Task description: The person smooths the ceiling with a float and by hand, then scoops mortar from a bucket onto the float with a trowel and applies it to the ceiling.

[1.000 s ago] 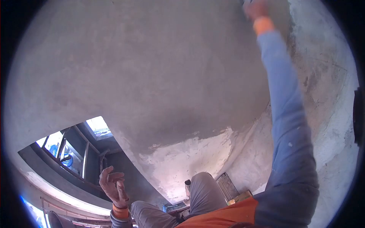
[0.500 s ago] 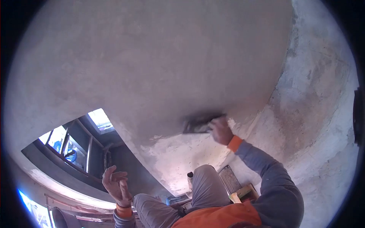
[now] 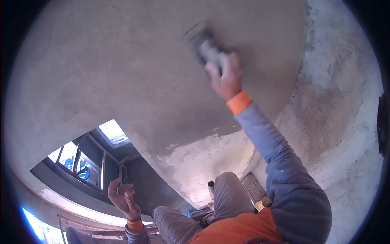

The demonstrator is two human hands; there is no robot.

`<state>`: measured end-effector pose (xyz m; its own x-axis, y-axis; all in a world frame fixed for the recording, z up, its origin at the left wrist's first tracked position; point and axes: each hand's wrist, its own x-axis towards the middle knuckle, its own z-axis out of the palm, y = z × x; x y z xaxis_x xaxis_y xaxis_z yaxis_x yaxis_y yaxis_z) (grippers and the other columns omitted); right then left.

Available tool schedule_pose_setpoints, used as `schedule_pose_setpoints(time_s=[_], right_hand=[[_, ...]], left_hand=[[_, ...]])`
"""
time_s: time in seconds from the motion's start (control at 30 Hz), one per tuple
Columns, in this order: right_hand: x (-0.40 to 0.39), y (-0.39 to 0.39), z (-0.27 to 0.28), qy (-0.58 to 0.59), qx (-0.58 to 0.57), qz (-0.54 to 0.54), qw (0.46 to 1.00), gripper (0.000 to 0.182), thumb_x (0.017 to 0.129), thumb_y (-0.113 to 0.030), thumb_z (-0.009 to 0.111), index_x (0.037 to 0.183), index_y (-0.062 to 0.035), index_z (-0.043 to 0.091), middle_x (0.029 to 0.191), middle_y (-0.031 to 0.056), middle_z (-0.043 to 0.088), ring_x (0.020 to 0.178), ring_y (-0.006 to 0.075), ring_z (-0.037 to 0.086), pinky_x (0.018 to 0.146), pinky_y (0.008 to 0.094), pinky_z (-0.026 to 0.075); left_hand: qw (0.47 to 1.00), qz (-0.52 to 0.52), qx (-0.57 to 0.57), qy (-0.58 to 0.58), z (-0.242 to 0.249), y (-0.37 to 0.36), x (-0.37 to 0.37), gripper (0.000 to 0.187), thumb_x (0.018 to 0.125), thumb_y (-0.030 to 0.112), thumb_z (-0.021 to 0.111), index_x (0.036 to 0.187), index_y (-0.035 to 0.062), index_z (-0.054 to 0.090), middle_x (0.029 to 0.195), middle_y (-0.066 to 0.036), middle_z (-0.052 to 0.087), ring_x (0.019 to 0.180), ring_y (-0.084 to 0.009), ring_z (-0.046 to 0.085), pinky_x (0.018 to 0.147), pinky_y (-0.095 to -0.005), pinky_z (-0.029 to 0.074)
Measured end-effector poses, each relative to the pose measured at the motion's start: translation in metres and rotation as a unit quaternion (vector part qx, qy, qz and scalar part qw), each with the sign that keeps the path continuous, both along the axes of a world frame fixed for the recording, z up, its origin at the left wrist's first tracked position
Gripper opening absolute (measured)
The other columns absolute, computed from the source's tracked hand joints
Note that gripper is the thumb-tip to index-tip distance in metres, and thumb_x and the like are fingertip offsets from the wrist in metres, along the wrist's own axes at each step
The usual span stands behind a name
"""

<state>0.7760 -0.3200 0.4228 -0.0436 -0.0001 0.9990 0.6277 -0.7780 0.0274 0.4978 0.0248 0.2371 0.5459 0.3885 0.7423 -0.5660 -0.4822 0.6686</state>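
My right hand (image 3: 226, 77) is raised against a grey plastered wall (image 3: 122, 69) and grips a plastering float (image 3: 202, 42), its flat face pressed to the wet plaster. The arm wears a blue sleeve with an orange cuff. My left hand (image 3: 123, 198) hangs low at the left, palm up, fingers loosely curled, holding nothing, near the edge of a window opening (image 3: 87, 160).
A paler, rougher patch of wall (image 3: 203, 162) lies below the fresh plaster. An adjoining wall (image 3: 341, 122) stands at the right. My bent knees (image 3: 227, 195) and a metal tray (image 3: 255, 188) are below. Bars cross the window opening.
My right hand swept from the top right down to the wall's lower part, then back up to the upper middle with the float. The left hand stayed put.
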Motion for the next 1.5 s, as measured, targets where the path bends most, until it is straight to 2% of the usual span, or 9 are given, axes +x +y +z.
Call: schedule_pose_setpoints(time_s=[0.1, 0.23, 0.5, 0.67, 0.77, 0.97, 1.13, 1.27, 1.5], right_hand=[[-0.004, -0.038, -0.058, -0.013, -0.155, -0.054, 0.986, 0.033, 0.084, -0.030, 0.070, 0.096, -0.0022, 0.059, 0.089, 0.0157, 0.055, 0.084, 0.0343, 0.053, 0.073, 0.0436, 0.043], [0.035, -0.094, 0.007, -0.007, 0.118, -0.049, 0.992, 0.027, 0.080, -0.025, 0.071, 0.092, -0.0039, 0.059, 0.090, 0.0160, 0.055, 0.087, 0.0372, 0.051, 0.077, 0.0480, 0.040], [-0.008, -0.061, -0.061, 0.052, -0.151, 0.003, 0.987, 0.026, 0.080, -0.020, 0.072, 0.097, -0.0046, 0.060, 0.098, 0.0156, 0.060, 0.093, 0.0349, 0.054, 0.083, 0.0458, 0.042], [0.036, -0.170, 0.031, 0.020, 0.110, -0.093, 0.989, 0.029, 0.087, -0.026, 0.066, 0.098, -0.0004, 0.058, 0.098, 0.0191, 0.058, 0.095, 0.0365, 0.053, 0.087, 0.0472, 0.041], [0.034, -0.101, 0.036, 0.083, 0.204, 0.039, 0.975, 0.029, 0.087, -0.026, 0.067, 0.097, -0.0005, 0.058, 0.098, 0.0200, 0.058, 0.092, 0.0367, 0.054, 0.083, 0.0465, 0.042], [-0.011, -0.062, -0.127, 0.074, -0.206, 0.034, 0.975, 0.025, 0.083, -0.022, 0.070, 0.092, -0.0029, 0.059, 0.095, 0.0157, 0.058, 0.087, 0.0320, 0.055, 0.078, 0.0449, 0.044], [0.021, -0.148, -0.045, 0.085, 0.133, 0.027, 0.987, 0.029, 0.086, -0.028, 0.070, 0.091, -0.0015, 0.059, 0.095, 0.0127, 0.058, 0.089, 0.0301, 0.055, 0.082, 0.0399, 0.044], [0.032, -0.095, 0.044, 0.041, 0.141, 0.010, 0.989, 0.031, 0.084, -0.028, 0.072, 0.095, -0.0015, 0.060, 0.094, 0.0159, 0.060, 0.091, 0.0346, 0.055, 0.082, 0.0443, 0.043], [0.001, -0.072, -0.054, 0.025, -0.185, -0.008, 0.982, 0.025, 0.082, -0.020, 0.071, 0.097, -0.0025, 0.061, 0.097, 0.0136, 0.060, 0.093, 0.0331, 0.054, 0.082, 0.0455, 0.042]], left_hand=[[0.999, 0.005, 0.036, -0.010, 0.003, 0.006, -0.007, 0.068, 0.097, 0.043, 0.054, 0.138, -0.0047, 0.027, 0.127, -0.017, 0.050, 0.087, -0.0168, 0.061, 0.066, -0.0231, 0.048], [0.999, 0.041, 0.015, -0.003, -0.014, 0.030, -0.029, 0.069, 0.098, 0.043, 0.052, 0.137, -0.0077, 0.026, 0.126, -0.018, 0.051, 0.083, -0.0175, 0.061, 0.067, -0.0256, 0.048], [0.994, -0.068, 0.055, -0.067, 0.010, -0.005, 0.033, 0.067, 0.095, 0.040, 0.058, 0.139, -0.0011, 0.029, 0.129, -0.020, 0.049, 0.085, -0.0201, 0.063, 0.066, -0.0247, 0.049], [0.999, -0.042, 0.003, -0.013, -0.011, 0.003, 0.011, 0.069, 0.095, 0.044, 0.058, 0.137, -0.0039, 0.031, 0.128, -0.020, 0.050, 0.088, -0.0181, 0.062, 0.067, -0.0232, 0.049], [1.000, -0.001, 0.006, 0.011, -0.032, 0.015, -0.007, 0.069, 0.095, 0.043, 0.058, 0.136, -0.0053, 0.031, 0.127, -0.019, 0.051, 0.089, -0.0176, 0.062, 0.066, -0.0240, 0.049], [0.999, -0.047, 0.024, 0.010, -0.009, -0.001, 0.003, 0.073, 0.093, 0.047, 0.059, 0.138, -0.0035, 0.031, 0.123, -0.021, 0.052, 0.086, -0.0188, 0.063, 0.065, -0.0249, 0.050], [0.994, -0.046, 0.085, -0.060, 0.002, -0.007, 0.013, 0.072, 0.093, 0.048, 0.060, 0.139, 0.0015, 0.031, 0.126, -0.023, 0.049, 0.086, -0.0215, 0.064, 0.066, -0.0274, 0.052], [0.996, -0.036, 0.054, -0.062, -0.007, -0.007, 0.011, 0.071, 0.092, 0.047, 0.060, 0.139, 0.0020, 0.031, 0.128, -0.023, 0.049, 0.085, -0.0215, 0.064, 0.066, -0.0277, 0.052], [0.996, 0.007, 0.088, 0.007, -0.014, 0.023, -0.017, 0.074, 0.095, 0.051, 0.054, 0.136, -0.0060, 0.029, 0.128, -0.021, 0.050, 0.085, -0.0196, 0.063, 0.065, -0.0267, 0.050]])
